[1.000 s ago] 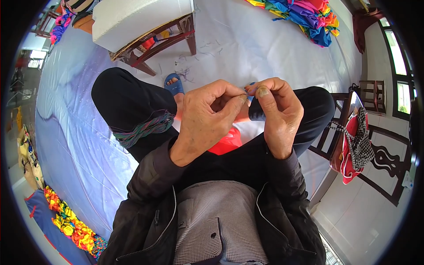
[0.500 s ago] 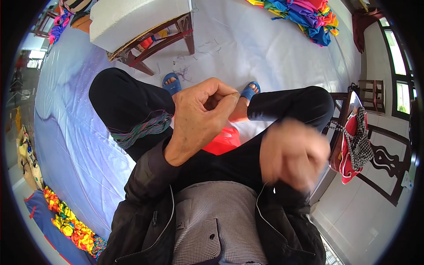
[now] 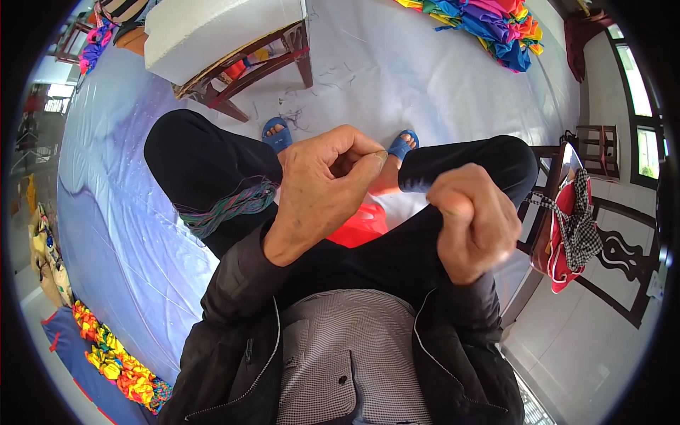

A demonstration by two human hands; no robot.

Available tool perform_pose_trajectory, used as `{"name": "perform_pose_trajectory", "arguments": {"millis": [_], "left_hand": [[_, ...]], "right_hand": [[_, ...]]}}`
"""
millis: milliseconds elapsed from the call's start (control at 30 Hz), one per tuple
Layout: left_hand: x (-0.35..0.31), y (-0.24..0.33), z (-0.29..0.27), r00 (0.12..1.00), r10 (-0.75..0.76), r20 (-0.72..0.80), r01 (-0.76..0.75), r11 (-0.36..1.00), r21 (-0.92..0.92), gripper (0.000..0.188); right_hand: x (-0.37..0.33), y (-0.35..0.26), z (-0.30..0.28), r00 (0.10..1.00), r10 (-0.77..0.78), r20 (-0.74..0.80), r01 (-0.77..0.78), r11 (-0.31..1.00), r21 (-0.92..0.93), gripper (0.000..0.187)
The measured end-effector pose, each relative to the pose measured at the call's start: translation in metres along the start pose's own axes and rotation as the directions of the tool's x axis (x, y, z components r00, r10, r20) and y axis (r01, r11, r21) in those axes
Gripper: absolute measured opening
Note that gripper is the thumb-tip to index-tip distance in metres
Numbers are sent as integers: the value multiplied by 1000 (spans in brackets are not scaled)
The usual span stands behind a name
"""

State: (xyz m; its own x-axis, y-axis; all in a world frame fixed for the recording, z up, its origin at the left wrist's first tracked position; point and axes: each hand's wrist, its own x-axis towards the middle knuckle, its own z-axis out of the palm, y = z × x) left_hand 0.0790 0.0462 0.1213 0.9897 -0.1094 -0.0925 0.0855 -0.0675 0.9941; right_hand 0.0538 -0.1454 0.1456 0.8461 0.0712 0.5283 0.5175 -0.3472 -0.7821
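Note:
My left hand is raised between my knees, thumb and forefinger pinched together; whatever lies in the pinch is too small to make out. My right hand is curled closed above my right thigh, apart from the left, and I cannot see what it holds, if anything. A bundle of multicoloured threads, mostly green and purple, drapes across my left thigh beside the left wrist. Below my hands, between my legs, part of a red object shows; its kind is hidden.
Ahead on the left stands a wooden stool bearing a white block. Thread scraps litter the pale floor sheet. Colourful bunched fabric lies far right. To my right are a red bag and a wooden chair.
My right hand, smeared by motion before, now shows sharper and slightly higher, its fingers curled. The left hand keeps its pinch in nearly the same place.

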Motion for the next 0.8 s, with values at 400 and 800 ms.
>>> {"name": "perform_pose_trajectory", "arguments": {"millis": [400, 800], "left_hand": [[2, -1, 0, 998, -10, 55, 8, 999, 34, 4], [3, -4, 3, 995, 82, 64, -88, 991, 101, 4]], "right_hand": [[5, 39, 14, 948, -232, 218, 314, 799, -514, 51], [5, 49, 11, 937, -268, 222, 344, 815, -466, 44]]}}
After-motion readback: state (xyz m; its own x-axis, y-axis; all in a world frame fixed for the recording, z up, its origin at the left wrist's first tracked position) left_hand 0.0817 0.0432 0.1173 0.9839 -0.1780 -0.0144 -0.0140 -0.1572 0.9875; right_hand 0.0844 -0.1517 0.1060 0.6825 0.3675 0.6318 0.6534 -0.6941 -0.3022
